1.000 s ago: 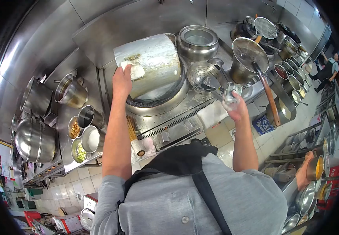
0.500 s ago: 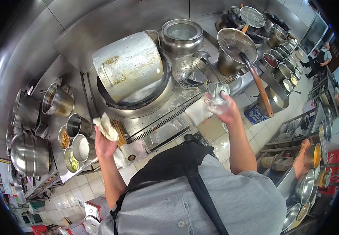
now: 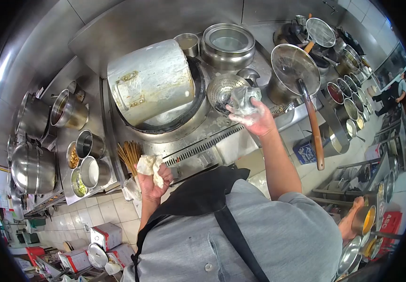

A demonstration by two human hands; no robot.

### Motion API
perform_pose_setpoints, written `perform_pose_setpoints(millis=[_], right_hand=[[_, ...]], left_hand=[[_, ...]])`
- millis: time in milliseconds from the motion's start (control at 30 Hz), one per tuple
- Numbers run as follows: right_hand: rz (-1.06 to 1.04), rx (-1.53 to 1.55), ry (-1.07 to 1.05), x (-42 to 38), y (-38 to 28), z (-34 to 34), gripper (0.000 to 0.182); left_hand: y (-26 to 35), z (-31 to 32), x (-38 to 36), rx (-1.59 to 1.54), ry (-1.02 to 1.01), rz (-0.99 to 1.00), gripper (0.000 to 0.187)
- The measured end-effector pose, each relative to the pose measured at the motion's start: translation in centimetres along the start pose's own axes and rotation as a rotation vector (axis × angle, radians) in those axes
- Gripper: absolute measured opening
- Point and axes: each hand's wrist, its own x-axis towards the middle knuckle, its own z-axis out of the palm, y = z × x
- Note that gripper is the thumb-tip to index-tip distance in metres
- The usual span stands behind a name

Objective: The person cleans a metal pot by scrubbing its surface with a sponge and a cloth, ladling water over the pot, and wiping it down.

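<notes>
One limp, soft cloth (image 3: pixel 151 168) now bunched in the left hand (image 3: pixel 158 187), a foamy, likely slippery wad (image 3: pixel 245 101) grasped in the right hand (image 3: pixel 259 121), and the stiff, heavy-looking metal pot (image 3: pixel 158 80) lying sideways in the wok (image 3: pixel 198 97), best gripped by its handle (image 3: pixel 118 97)!

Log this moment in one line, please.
left hand: holds pale cloth | right hand: holds crumpled greyish thing | large pot: on its side in wok | bamboo brush: beside left hand

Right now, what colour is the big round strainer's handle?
The long wooden handle is brown; head view.
</notes>
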Motion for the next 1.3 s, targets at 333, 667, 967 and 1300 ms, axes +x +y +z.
perform_pose_setpoints(millis=[333, 667, 967, 1300], right_hand=[[0.142, -0.145, 0.103, 3.0, -3.3, -2.9, 0.051], [0.183, -0.364, 0.106, 4.9, -4.5, -4.0, 0.044], [0.304, -0.455, -0.015, 6.2, -1.9, -1.0, 0.047], [0.519, -0.392, -0.122, 8.0, 1.7, 0.6, 0.04]], left_hand=[[-5.5, 4.8, 10.4, -0.04, 0.078, 0.025, 0.081], [-5.7, 6.6, 13.7, 0.335, 0.065, 0.086, 0.069], [-7.5, 4.3, 13.3, 0.579, 0.423, 0.179, 0.045], [-8.6, 5.9, 13.6, 1.088, 0.721, 0.433, 0.045]])
